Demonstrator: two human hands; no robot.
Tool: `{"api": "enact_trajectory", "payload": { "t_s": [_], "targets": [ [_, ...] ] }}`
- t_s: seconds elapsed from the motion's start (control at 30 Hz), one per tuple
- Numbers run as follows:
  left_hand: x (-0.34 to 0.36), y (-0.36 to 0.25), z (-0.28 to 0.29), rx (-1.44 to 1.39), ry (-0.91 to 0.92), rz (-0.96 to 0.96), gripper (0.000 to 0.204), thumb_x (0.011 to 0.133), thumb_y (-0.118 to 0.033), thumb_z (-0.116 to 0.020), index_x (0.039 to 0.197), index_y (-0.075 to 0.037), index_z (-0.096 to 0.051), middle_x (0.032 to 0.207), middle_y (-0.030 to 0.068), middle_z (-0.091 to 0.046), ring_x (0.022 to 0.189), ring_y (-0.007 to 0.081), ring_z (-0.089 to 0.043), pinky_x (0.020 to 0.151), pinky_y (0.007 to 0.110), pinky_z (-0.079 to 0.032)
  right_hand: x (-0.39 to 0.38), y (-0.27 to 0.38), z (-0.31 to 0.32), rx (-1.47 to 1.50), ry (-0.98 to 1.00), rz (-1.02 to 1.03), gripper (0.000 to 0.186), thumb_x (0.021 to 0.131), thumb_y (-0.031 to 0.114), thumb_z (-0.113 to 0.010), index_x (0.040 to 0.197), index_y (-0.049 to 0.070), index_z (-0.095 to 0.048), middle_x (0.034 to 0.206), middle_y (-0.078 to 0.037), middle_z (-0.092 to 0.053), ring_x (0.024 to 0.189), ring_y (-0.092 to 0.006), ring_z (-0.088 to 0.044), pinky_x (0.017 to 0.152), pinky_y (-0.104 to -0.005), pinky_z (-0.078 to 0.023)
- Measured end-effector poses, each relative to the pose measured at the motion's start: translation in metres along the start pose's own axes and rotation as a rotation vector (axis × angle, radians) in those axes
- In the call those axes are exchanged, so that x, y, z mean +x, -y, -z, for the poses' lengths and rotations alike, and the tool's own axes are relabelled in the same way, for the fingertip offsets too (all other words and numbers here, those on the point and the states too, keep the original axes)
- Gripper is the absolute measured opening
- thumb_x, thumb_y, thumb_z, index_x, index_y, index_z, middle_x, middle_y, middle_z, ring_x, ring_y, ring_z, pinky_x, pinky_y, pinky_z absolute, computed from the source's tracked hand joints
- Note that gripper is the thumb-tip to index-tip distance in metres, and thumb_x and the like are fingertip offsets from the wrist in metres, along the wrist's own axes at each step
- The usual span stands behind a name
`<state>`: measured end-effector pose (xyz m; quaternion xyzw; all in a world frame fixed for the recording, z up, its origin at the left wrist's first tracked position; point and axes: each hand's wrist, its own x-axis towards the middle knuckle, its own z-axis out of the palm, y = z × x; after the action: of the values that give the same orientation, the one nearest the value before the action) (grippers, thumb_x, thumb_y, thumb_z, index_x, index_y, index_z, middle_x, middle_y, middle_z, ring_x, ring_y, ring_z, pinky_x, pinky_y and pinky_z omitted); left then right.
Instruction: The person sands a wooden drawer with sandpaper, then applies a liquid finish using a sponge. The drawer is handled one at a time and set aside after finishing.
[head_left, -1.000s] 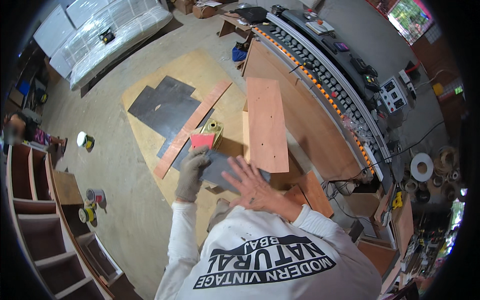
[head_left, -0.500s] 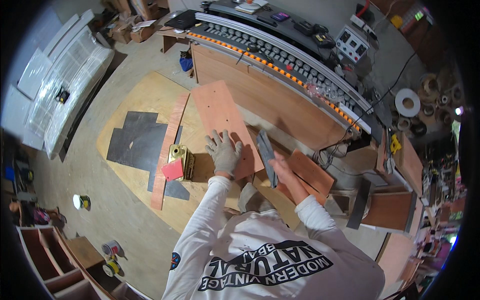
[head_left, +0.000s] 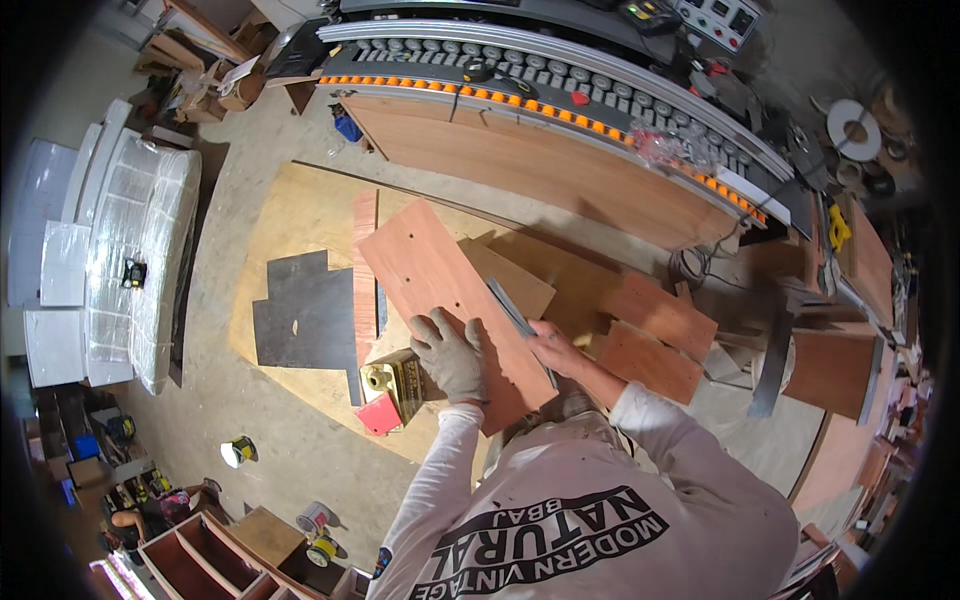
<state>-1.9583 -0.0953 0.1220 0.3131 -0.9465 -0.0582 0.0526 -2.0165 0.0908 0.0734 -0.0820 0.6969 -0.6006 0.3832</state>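
A reddish-brown wooden board (head_left: 420, 250) with several small dark holes lies slanted in front of me. My left hand (head_left: 450, 355), in a grey work glove, rests on it with the fingers spread. My bare right hand (head_left: 553, 347) grips a dark grey strip (head_left: 510, 307), now seen nearly edge-on along the board's right long edge. Whether the strip touches the wood all along, I cannot tell. Beside my left hand stands a gold metal can (head_left: 405, 385) with a red flat piece (head_left: 378, 413) at its near side.
A plywood sheet (head_left: 270, 225) lies beneath, bearing a dark grey sheet (head_left: 300, 315) and a narrow reddish strip (head_left: 366, 240). More reddish boards (head_left: 650, 360) lie to the right. A long roller machine (head_left: 560, 180) stands at the back; wrapped panels (head_left: 140, 250) stand left.
The dark grey strip has turned from its broad face to nearly edge-on and come against the board's right side, with my right hand. My view has shifted; my left hand stays on the board.
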Motion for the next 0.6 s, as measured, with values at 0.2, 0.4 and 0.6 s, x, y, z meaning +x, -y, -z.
{"api": "enact_trajectory", "payload": {
  "t_s": [0.2, 0.4, 0.6],
  "targets": [
    [0.007, 0.002, 0.005, 0.002, 0.015, -0.020, 0.072, 0.099, -0.058, -0.055, 0.146, -0.004, -0.049, 0.153, 0.0281, -0.039, 0.128, 0.0569, -0.044, 0.103, 0.064, -0.045, 0.184, 0.052, -0.009, -0.008, 0.044, 0.212, 0.034, 0.092, 0.005, -0.047, 0.120, 0.000, -0.065, 0.097, 0.001, -0.061, 0.090, -0.0099, -0.054, 0.078, -0.0301, -0.049],
    [0.015, -0.001, 0.016, -0.033, 0.073, 0.003, 0.072, 0.098, -0.059, -0.057, 0.146, -0.006, -0.046, 0.152, 0.0268, -0.039, 0.128, 0.0566, -0.043, 0.102, 0.064, -0.045, 0.303, 0.120, -0.012, 0.173, 0.091, 0.114, 0.025, 0.089, 0.003, -0.048, 0.108, 0.002, -0.066, 0.093, 0.002, -0.060, 0.086, -0.0106, -0.055, 0.074, -0.0305, -0.049],
    [0.017, -0.006, 0.024, -0.076, 0.108, 0.068, 0.070, 0.097, -0.056, -0.059, 0.146, -0.007, -0.048, 0.152, 0.0258, -0.039, 0.132, 0.0581, -0.040, 0.104, 0.066, -0.042, 0.229, 0.086, -0.017, 0.018, -0.005, 0.247, 0.037, 0.099, 0.011, -0.050, 0.132, -0.001, -0.060, 0.113, -0.006, -0.066, 0.103, -0.0155, -0.057, 0.092, -0.0328, -0.049]
  ]
}}
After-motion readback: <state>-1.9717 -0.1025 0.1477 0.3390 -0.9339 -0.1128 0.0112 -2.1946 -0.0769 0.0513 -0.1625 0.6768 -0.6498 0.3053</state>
